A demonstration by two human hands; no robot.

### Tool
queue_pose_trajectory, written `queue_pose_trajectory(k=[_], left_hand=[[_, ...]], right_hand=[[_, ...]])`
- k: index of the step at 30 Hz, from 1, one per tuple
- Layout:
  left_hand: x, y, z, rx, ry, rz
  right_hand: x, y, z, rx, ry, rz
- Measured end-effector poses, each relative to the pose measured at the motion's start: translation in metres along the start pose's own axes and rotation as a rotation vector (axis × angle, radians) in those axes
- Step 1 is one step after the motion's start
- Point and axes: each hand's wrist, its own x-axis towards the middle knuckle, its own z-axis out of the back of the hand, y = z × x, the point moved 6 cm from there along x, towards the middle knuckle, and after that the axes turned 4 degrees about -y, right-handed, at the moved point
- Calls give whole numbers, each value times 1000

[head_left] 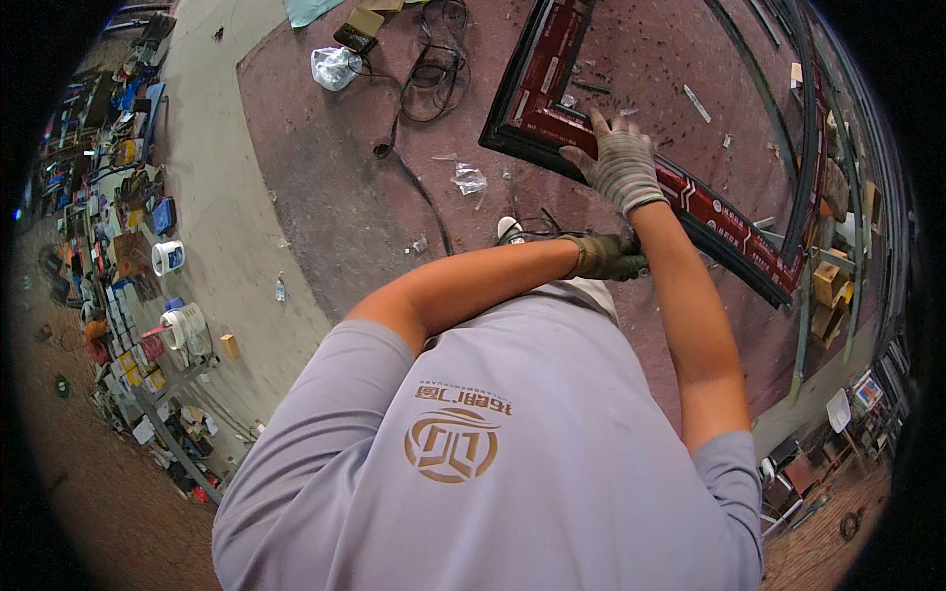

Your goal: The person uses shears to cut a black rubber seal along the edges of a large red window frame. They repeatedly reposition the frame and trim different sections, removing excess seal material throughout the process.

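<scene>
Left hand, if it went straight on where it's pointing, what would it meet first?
The left hand would probably meet the right forearm first, though depth is unclear; it might pass beneath.

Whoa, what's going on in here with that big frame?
A person in a grey shirt has their right hand, in a striped glove, on the dark and red frame. Their left hand, in a darker glove, is near their waist; I can't tell if it holds anything. A plastic bag lies on the floor.
</scene>
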Motion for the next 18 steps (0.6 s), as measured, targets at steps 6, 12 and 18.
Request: queue_pose_trajectory(k=[6, 12, 18], left_hand=[[8, 6, -2, -16, 58, -137], [8, 5, 1, -214, -22, -113], [2, -13, 5, -128, -42, -63]], right_hand=[[-2, 2, -2, -48, -31, -22], [-5, -19, -7, 53, -50, 59], [-8, -20, -9, -52, -13, 65]])
